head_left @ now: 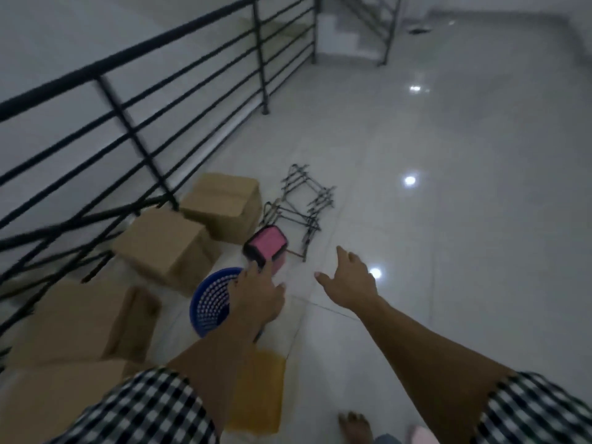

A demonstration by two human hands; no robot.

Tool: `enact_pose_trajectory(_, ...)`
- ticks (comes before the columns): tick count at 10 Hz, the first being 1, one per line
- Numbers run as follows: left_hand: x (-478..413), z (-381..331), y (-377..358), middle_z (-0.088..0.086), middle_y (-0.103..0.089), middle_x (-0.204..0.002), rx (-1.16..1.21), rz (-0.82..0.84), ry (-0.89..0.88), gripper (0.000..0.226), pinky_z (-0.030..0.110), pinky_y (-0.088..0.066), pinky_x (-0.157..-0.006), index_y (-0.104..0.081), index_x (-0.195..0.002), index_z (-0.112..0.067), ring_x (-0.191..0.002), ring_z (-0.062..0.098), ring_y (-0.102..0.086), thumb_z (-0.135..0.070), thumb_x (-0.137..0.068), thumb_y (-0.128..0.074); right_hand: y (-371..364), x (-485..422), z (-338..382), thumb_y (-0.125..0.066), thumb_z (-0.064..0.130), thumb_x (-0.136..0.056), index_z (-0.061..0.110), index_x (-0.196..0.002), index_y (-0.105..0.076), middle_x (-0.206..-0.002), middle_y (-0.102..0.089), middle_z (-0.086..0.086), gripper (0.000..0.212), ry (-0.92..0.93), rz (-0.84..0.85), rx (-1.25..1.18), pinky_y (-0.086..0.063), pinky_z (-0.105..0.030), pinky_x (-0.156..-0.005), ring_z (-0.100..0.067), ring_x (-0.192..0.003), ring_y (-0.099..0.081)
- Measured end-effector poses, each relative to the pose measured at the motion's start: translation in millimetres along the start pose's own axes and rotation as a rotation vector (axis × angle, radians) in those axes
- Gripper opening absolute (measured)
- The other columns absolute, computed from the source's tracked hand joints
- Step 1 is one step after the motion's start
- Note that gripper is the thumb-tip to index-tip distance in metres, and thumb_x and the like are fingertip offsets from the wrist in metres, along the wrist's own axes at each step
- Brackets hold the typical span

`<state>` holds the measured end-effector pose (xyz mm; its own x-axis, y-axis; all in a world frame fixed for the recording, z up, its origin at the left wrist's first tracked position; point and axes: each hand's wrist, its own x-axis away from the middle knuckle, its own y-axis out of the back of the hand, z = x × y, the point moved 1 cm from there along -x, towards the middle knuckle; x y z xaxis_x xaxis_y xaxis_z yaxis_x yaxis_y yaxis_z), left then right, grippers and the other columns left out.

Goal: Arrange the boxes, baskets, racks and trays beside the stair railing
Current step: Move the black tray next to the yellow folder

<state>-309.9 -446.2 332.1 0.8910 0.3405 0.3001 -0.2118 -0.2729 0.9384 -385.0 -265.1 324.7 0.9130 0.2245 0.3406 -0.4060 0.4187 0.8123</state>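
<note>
A glossy white tiled floor [448, 219] runs along a black metal stair railing [134, 136], and the whole picture is blurred. The left hand [259, 293] reaches forward and down, palm down, with its fingers loosely extended and apart. Its longest fingertip lies at the black rim of a pink rectangular plastic basket [266, 248] just ahead of it; the blur does not settle whether they touch. The hand grips nothing that can be made out. Just to its left, partly under the wrist, lies a blue round perforated plastic basket [208, 302]. The right hand [350, 278] is stretched out beside the left one, fingers spread wide and thumb out, holding nothing, above bare tile. Ahead of both hands and beyond the pink basket lie dark folding wire racks [304, 203]. Left of the left hand, brown cardboard boxes [166, 245] stand in a row beside the railing. Behind the left forearm lies a flat yellow tray [259, 389]. Both arms wear black-and-white checked sleeves [144, 408]
</note>
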Motion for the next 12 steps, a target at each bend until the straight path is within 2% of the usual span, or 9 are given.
enact_pose_trajectory(1, 9.5, -34.4, -6.9, 0.008, -0.023, -0.158, -0.055, 0.023, -0.192, 0.067, 0.053, -0.028, -0.112, -0.013, -0.154, -0.026, -0.141, 0.033, -0.027, -0.053, -0.097, -0.036, 3.7, 51.8, -38.6, -0.051, 0.062, -0.093, 0.020, -0.158, -0.011, -0.163, -0.019, -0.014, 0.087, -0.215, -0.107, -0.067, -0.026, -0.053, -0.117, -0.032, -0.148, -0.022)
enact_pose_trajectory(3, 76.3, -100.8, -38.0, 0.008, -0.008, -0.163, -0.141, 0.175, -0.508, 0.068, 0.051, -0.013, -0.118, -0.004, -0.156, -0.027, -0.147, 0.031, -0.014, -0.055, -0.099, -0.030, -6.4, 181.2, -105.7, -0.052, 0.062, -0.092, 0.020, -0.157, -0.013, -0.163, -0.019, -0.013, 0.086, -0.568, -0.267, -0.196, -0.026, -0.052, -0.117, -0.031, -0.148, -0.022)
enact_pose_trajectory(5, 169.4, -185.9, -74.5, 0.009, -0.013, -0.162, -0.241, 0.190, -0.871, 0.067, 0.052, -0.016, -0.115, -0.011, -0.156, -0.026, -0.146, 0.032, -0.017, -0.053, -0.099, -0.035, -24.7, 299.5, -175.2, -0.051, 0.061, -0.093, 0.021, -0.158, -0.011, -0.164, -0.015, -0.011, 0.087, -0.864, -0.421, -0.348, -0.022, -0.051, -0.118, -0.030, -0.149, -0.019)
enact_pose_trajectory(6, 220.3, -210.8, -102.0, 0.009, -0.013, -0.162, -0.293, 0.249, -0.993, 0.068, 0.052, -0.015, -0.116, -0.010, -0.156, -0.026, -0.147, 0.031, -0.016, -0.053, -0.099, -0.034, -43.5, 351.6, -198.2, -0.051, 0.061, -0.092, 0.022, -0.158, -0.012, -0.164, -0.015, -0.011, 0.086, -0.982, -0.460, -0.428, -0.023, -0.052, -0.118, -0.030, -0.149, -0.019)
enact_pose_trajectory(8, 315.6, -243.8, -154.8, 0.008, -0.013, -0.162, -0.389, 0.328, -1.154, 0.068, 0.052, -0.014, -0.117, -0.008, -0.156, -0.027, -0.147, 0.031, -0.016, -0.054, -0.099, -0.034, -69.0, 453.0, -240.4, -0.053, 0.060, -0.092, 0.021, -0.157, -0.014, -0.162, -0.019, -0.010, 0.085, -1.141, -0.556, -0.530, -0.026, -0.050, -0.117, -0.030, -0.147, -0.024)
enact_pose_trajectory(9, 363.9, -258.9, -177.2, 0.009, -0.012, -0.162, -0.414, 0.357, -1.193, 0.068, 0.052, -0.014, -0.117, -0.006, -0.156, -0.027, -0.147, 0.031, -0.016, -0.053, -0.099, -0.034, -80.1, 503.4, -264.5, -0.051, 0.061, -0.093, 0.021, -0.158, -0.011, -0.164, -0.013, -0.011, 0.087, -1.199, -0.565, -0.557, -0.024, -0.052, -0.118, -0.031, -0.148, -0.021)
enact_pose_trajectory(12, 509.2, -301.8, -236.2, 0.009, -0.013, -0.162, -0.391, 0.391, -1.229, 0.067, 0.051, -0.015, -0.116, -0.008, -0.156, -0.026, -0.146, 0.031, -0.018, -0.052, -0.100, -0.033, -95.4, 635.3, -351.0, -0.049, 0.062, -0.093, 0.020, -0.157, -0.013, -0.163, -0.016, -0.012, 0.085, -1.218, -0.523, -0.526, -0.025, -0.052, -0.117, -0.032, -0.147, -0.022)
